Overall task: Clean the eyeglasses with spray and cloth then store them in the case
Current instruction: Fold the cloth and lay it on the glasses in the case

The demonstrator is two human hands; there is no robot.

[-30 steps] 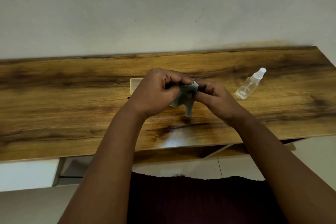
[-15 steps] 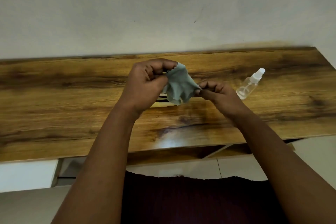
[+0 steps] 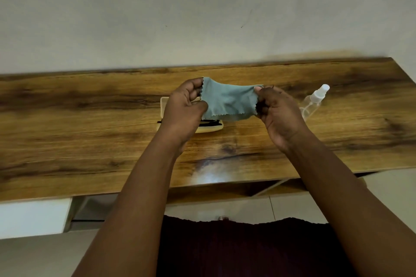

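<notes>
A grey-blue cleaning cloth [image 3: 227, 102] with a zigzag edge is stretched flat in the air between my hands. My left hand [image 3: 183, 108] pinches its left edge and my right hand [image 3: 278, 111] pinches its right edge. Below and behind them a cream eyeglass case [image 3: 163, 105] lies on the wooden table, mostly hidden by my left hand. Dark eyeglasses [image 3: 209, 122] show as thin black lines at the case's front. A clear spray bottle [image 3: 314, 102] with a white cap lies to the right of my right hand.
The wooden table [image 3: 78, 130] runs the full width against a pale wall [image 3: 202, 18]. Its front edge lies just beyond my lap, and a white surface [image 3: 33, 216] sits below it at the left.
The cloth was bunched between both hands a second ago. My hands have moved apart and spread it out flat, uncovering part of the case underneath.
</notes>
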